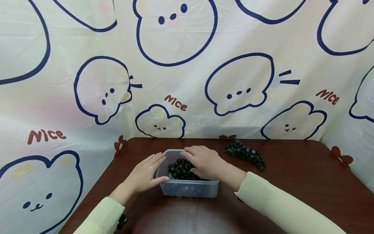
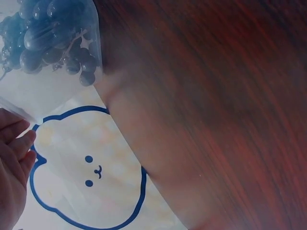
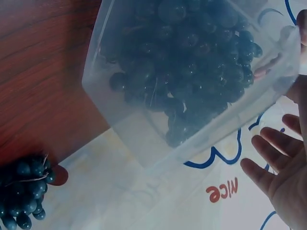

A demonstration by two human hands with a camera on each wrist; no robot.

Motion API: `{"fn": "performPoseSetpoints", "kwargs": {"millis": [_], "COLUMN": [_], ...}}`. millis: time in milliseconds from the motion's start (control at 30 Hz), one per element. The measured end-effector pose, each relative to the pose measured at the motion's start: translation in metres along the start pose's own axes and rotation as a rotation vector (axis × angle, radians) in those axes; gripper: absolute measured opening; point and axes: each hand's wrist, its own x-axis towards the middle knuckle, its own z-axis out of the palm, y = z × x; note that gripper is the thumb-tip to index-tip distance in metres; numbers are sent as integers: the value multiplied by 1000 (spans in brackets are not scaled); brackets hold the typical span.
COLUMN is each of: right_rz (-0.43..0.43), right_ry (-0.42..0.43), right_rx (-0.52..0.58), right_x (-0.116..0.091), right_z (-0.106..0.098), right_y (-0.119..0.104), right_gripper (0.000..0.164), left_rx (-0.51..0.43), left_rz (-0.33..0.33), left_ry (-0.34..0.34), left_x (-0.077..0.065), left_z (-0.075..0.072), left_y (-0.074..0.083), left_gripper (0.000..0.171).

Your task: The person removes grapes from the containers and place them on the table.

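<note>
A clear plastic container [image 1: 190,189] stands on the table with a bunch of dark grapes [image 1: 181,169] inside. My left hand [image 1: 144,174] lies along its left side, fingers stretched forward and thumb at the near left rim. Over the container's right part reaches my right hand [image 1: 205,162], above the grapes, its fingers extended toward the far rim and covering some of the fruit. In the right wrist view, that hand [image 3: 283,167] shows spread fingers beside the see-through wall, with nothing in the palm.
Another bunch of dark grapes [image 1: 246,154] lies on the dark wooden table [image 1: 292,182], behind and right of the container. A pale cloth [image 1: 195,81] printed with cartoon bears hangs behind the table and at its sides.
</note>
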Motion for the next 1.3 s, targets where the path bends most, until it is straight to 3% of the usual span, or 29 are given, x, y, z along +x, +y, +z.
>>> {"fn": "performPoseSetpoints", "kwargs": {"millis": [333, 733, 1300], "right_rz": [33, 151, 216], "right_ry": [-199, -393, -508], "right_rx": [85, 194, 142], "right_x": [14, 25, 35], "right_z": [8, 19, 30], "right_y": [-1, 5, 3], "right_gripper": [64, 70, 77], "left_rx": [-7, -21, -15], "left_rz": [1, -4, 4], "left_ry": [3, -7, 8], "left_x": [1, 2, 1], "left_z": [1, -1, 1], "left_y": [0, 1, 0], "left_gripper": [79, 78, 77]}}
